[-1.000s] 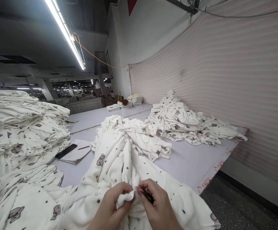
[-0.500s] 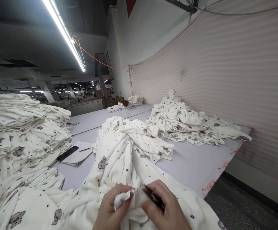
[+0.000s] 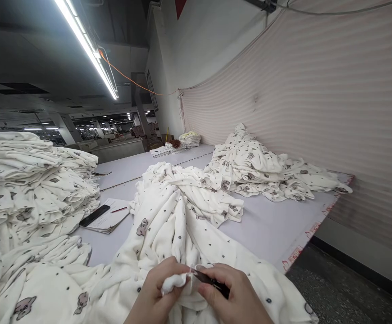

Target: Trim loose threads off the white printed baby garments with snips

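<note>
A white fleecy garment with grey-pink animal prints and small dark dots lies bunched on the table in front of me. My left hand pinches a rolled edge of it between thumb and fingers. In my right hand is a pair of small dark thread snips, its tip pointing left against the pinched edge. Between the two hands the tip meets the fabric close to my left fingertips. Whether the blades are apart cannot be made out.
A tall stack of the same printed fabric stands at left. A phone and a pen lie on a paper pad. Another heap sits at back right, before a striped cloth curtain. The table edge drops off at right.
The snips have turned from slanting steeply to lying flatter, and their tip has come left to the pinched edge. My left hand keeps its hold on the fabric.
</note>
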A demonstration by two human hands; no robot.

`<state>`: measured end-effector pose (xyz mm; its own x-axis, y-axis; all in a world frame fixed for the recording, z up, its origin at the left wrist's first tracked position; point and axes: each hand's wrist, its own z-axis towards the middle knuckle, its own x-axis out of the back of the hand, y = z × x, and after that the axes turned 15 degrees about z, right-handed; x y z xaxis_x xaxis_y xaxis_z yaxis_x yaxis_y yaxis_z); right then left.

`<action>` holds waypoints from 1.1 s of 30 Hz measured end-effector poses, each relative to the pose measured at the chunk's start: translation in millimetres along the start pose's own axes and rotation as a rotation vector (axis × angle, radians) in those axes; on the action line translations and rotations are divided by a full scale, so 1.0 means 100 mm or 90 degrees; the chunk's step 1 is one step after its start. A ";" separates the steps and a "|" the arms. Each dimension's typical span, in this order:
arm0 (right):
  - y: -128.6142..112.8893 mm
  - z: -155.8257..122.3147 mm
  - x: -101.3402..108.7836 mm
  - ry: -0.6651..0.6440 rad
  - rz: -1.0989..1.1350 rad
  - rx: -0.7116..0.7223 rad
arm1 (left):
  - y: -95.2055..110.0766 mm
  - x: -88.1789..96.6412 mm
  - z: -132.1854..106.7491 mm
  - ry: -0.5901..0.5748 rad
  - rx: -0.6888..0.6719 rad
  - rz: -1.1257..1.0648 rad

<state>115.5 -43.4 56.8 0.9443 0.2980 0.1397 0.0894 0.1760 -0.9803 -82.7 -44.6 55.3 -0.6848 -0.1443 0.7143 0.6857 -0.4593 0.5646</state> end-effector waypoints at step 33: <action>0.13 -0.16 -0.03 -0.025 0.076 0.090 | -0.11 0.09 -0.17 0.129 -0.420 0.425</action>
<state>119.3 -56.9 41.5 0.9323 0.3603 0.0322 -0.0699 0.2668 -0.9612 -100.8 -55.7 48.3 -0.2751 -0.6754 0.6842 0.7156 -0.6191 -0.3234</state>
